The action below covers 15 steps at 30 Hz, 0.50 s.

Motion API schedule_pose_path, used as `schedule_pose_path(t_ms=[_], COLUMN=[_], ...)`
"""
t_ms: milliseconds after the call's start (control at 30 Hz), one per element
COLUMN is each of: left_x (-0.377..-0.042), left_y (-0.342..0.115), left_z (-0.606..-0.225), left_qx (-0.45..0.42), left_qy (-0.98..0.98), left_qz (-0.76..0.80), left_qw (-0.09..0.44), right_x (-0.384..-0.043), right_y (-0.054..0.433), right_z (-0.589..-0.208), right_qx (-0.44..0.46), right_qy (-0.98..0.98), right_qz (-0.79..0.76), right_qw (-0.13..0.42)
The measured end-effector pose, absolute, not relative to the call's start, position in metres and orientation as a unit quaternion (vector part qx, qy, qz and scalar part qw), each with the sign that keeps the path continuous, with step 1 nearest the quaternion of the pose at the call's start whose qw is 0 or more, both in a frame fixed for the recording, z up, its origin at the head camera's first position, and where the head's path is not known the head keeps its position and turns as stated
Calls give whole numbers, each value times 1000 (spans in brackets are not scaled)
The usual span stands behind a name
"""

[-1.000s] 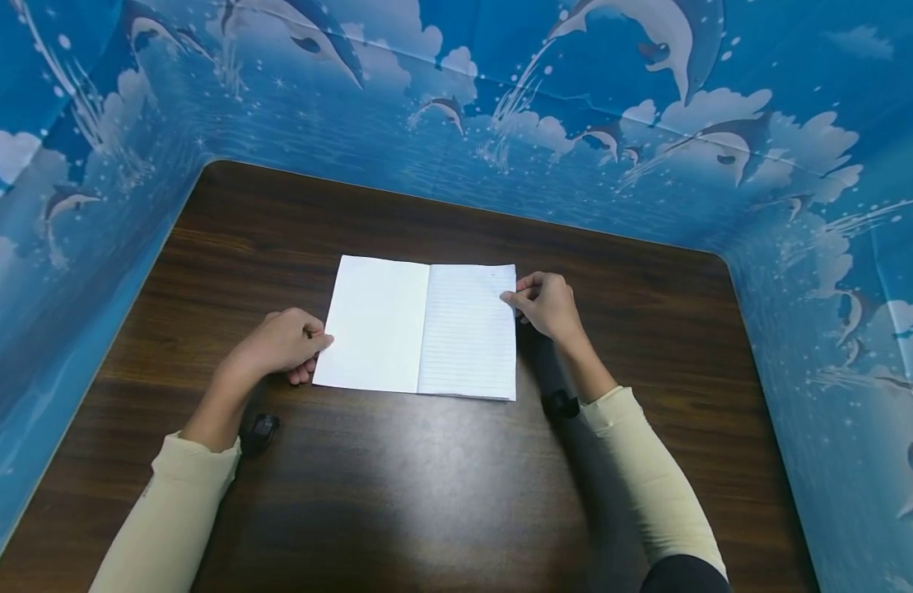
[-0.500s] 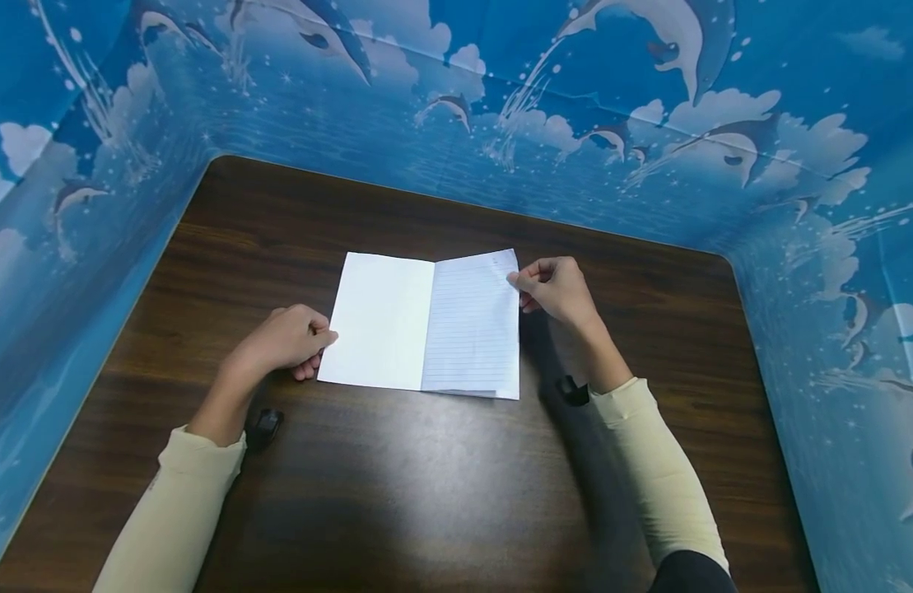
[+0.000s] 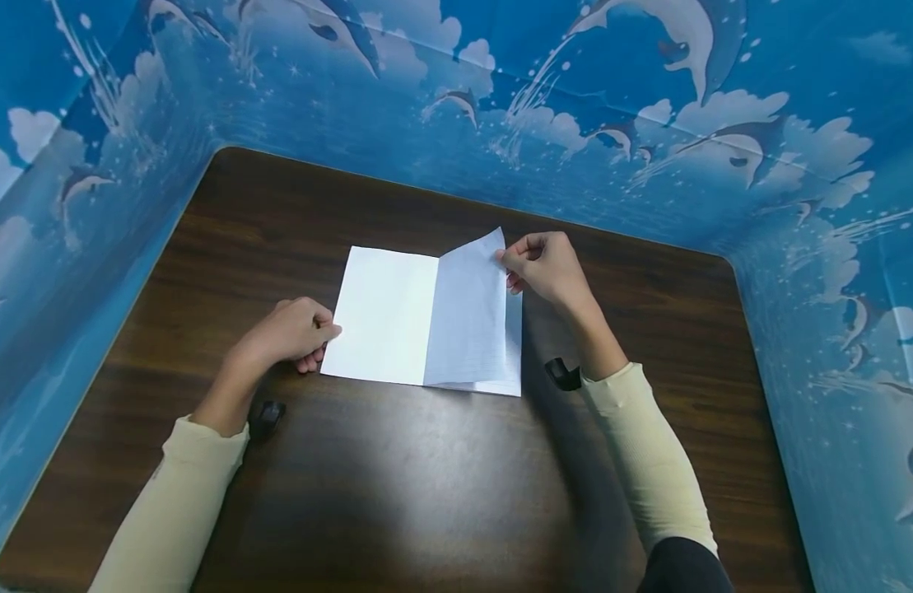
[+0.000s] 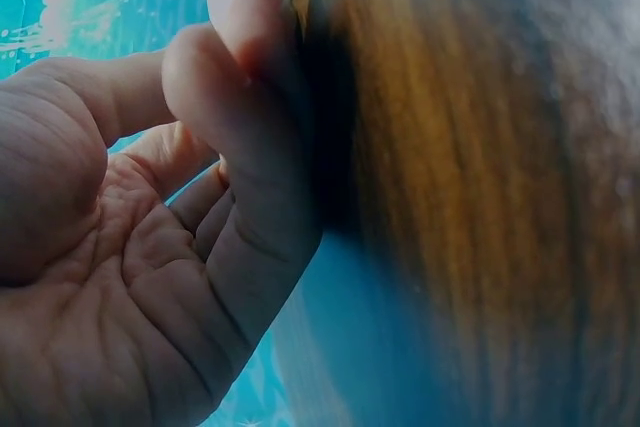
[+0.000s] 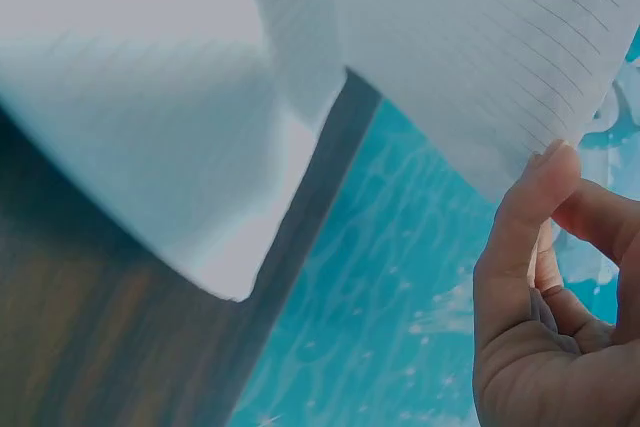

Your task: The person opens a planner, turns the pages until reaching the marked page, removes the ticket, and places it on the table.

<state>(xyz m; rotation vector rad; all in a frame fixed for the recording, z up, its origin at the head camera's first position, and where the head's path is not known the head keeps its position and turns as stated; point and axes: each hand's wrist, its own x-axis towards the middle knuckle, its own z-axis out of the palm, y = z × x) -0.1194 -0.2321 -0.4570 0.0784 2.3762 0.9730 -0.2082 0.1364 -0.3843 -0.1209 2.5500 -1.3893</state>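
"Where is the notebook [image 3: 382, 317] lying?"

"It is lying open on the counter [image 3: 441, 469], toward the far edge and roughly midway between the left and right edges."

"And the lined page [image 3: 469, 317]?"

"It is rising from the right half, its far corner pointing toward the counter's far edge."

"What are the hands doing?"

"The right hand's [image 3: 548, 265] fingers are pinching that page near its far corner. The left hand [image 3: 287, 333], nearer the counter's left edge, is pinching the notebook's left side between thumb and fingers."

"And beyond?"

"A blue dolphin-print cloth [image 3: 456, 161] is bordering the counter's far, left and right edges."
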Motion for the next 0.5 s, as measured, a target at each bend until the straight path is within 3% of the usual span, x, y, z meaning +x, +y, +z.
schedule_pose_path(t_ms=[500], left_x=[-117], left_y=[-234], left_z=[-456], left_qx=[12], left_qy=[887], left_qz=[369], left_qw=[278], right_x=[-219], right_y=[61], right_z=[-372], right_qx=[-87], right_qy=[826], right_qz=[-537], right_qw=[149])
